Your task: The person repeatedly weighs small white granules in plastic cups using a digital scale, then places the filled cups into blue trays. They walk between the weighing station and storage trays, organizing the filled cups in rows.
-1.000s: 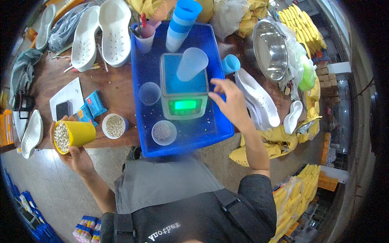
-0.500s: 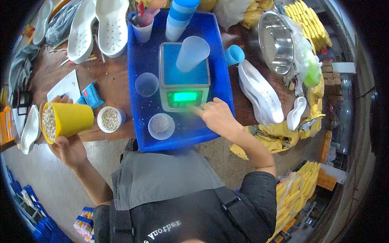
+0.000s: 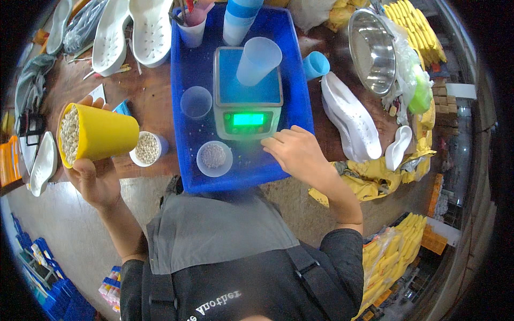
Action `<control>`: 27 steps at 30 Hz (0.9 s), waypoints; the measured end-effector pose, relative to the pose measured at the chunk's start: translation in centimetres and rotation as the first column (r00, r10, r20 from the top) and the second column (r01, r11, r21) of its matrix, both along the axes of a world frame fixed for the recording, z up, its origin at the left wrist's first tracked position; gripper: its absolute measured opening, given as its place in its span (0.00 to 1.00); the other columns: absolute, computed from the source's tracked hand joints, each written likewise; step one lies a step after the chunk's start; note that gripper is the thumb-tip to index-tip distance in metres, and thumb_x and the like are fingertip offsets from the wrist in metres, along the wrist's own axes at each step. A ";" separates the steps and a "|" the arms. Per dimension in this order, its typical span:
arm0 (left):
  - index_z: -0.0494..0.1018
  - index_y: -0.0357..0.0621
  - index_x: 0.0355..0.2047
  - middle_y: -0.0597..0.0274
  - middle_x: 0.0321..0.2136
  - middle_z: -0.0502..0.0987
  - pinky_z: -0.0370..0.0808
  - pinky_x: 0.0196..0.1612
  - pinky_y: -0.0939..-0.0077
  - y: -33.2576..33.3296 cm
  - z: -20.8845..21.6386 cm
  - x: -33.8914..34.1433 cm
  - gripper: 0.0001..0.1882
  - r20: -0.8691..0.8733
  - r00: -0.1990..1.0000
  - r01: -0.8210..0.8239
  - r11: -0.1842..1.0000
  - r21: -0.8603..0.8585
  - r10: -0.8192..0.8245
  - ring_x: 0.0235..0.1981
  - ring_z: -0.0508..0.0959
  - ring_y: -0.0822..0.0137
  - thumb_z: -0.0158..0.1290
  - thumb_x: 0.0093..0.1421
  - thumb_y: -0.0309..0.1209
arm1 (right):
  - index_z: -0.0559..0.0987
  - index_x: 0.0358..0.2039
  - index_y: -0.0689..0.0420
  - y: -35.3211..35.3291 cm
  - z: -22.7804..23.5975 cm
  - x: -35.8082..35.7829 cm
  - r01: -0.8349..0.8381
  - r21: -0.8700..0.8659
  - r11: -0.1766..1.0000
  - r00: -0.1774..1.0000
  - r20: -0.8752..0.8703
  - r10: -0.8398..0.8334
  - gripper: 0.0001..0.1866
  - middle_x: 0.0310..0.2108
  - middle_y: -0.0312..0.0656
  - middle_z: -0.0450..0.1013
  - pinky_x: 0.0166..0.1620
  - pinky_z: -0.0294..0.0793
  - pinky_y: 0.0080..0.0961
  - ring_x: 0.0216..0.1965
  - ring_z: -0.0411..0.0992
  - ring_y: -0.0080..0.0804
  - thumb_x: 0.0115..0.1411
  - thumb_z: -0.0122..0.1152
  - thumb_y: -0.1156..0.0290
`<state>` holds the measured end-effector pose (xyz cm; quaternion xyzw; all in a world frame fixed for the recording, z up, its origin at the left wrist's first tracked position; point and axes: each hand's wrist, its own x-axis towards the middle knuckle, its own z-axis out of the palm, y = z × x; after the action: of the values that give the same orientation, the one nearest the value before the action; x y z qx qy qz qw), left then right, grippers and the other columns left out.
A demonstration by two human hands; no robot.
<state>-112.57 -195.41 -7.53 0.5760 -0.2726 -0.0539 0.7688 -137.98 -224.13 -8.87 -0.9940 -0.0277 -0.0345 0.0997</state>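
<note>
My left hand is wrapped round a yellow cup, tipped sideways so that its mouth faces left, with off-white pellets inside. My right hand hovers just off the front edge of a digital scale with a lit green display. Its fingers are bent together, and nothing shows in them. On the scale's blue plate stands a translucent cup. The scale sits in a blue tray, along with a cup of small whitish beads and a clear cup.
Left of the tray stands a white cup of pellets. Stacked blue cups and a cup of tools are at its back. A blue cup, white sole-shaped pieces and a steel bowl lie right.
My right hand has drawn back from the scale's front panel, its pointing finger now bent. The yellow cup has moved slightly right in my left hand, and the view has shifted a little.
</note>
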 end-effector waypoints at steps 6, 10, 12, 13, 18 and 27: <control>0.57 0.39 0.69 0.39 0.66 0.65 0.71 0.65 0.49 -0.6 0.1 -0.7 0.50 -0.013 1.000 -0.006 1.000 -0.005 0.006 0.65 0.70 0.44 0.59 0.59 0.60 | 0.80 0.48 0.50 2.8 0.2 1.2 -0.151 0.175 0.973 0.979 0.161 0.123 0.17 0.26 0.34 0.76 0.36 0.71 0.29 0.30 0.76 0.31 0.55 0.64 0.69; 0.56 0.40 0.69 0.39 0.65 0.66 0.72 0.64 0.49 -0.9 0.4 -1.1 0.51 -0.034 0.999 -0.016 1.000 -0.024 0.015 0.63 0.72 0.44 0.60 0.58 0.61 | 0.81 0.41 0.50 3.8 0.3 3.6 -0.242 0.066 0.968 0.966 0.113 0.233 0.13 0.25 0.33 0.75 0.36 0.70 0.27 0.29 0.76 0.29 0.55 0.59 0.71; 0.56 0.40 0.70 0.39 0.64 0.67 0.73 0.63 0.49 -0.6 0.6 -1.3 0.52 -0.019 1.000 -0.007 1.000 -0.018 0.007 0.63 0.73 0.44 0.61 0.57 0.61 | 0.81 0.36 0.52 3.6 2.1 4.2 -0.265 0.033 0.964 0.955 0.151 0.257 0.09 0.24 0.33 0.75 0.34 0.70 0.27 0.27 0.75 0.30 0.52 0.60 0.71; 0.56 0.39 0.70 0.39 0.64 0.67 0.73 0.63 0.49 -0.3 0.7 -1.4 0.52 -0.015 1.000 -0.007 1.000 -0.013 0.007 0.62 0.73 0.43 0.62 0.56 0.61 | 0.81 0.35 0.52 3.1 3.5 4.2 -0.230 0.035 0.973 0.950 0.226 0.216 0.09 0.24 0.34 0.74 0.33 0.70 0.28 0.26 0.75 0.30 0.52 0.61 0.71; 0.56 0.38 0.69 0.39 0.63 0.68 0.74 0.62 0.51 0.6 0.5 -1.6 0.54 0.014 0.999 -0.046 0.998 -0.038 0.047 0.61 0.75 0.45 0.62 0.55 0.62 | 0.86 0.36 0.57 1.9 8.7 6.6 -0.019 0.083 0.996 0.876 0.482 -0.024 0.13 0.29 0.40 0.81 0.30 0.74 0.33 0.27 0.78 0.38 0.48 0.67 0.83; 0.57 0.33 0.67 0.39 0.58 0.72 0.72 0.64 0.55 -0.3 1.2 -3.7 0.57 -0.098 0.995 -0.006 1.000 -0.024 0.004 0.61 0.75 0.48 0.66 0.52 0.62 | 0.85 0.36 0.54 1.1 1.2 21.0 0.154 -0.130 0.980 0.986 0.081 -0.144 0.08 0.28 0.54 0.80 0.36 0.79 0.48 0.31 0.80 0.55 0.62 0.60 0.67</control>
<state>-116.29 -195.69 -6.38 0.5639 -0.2341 -0.0767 0.7883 -116.94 -222.99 -7.69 -0.9959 0.0410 -0.0753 0.0282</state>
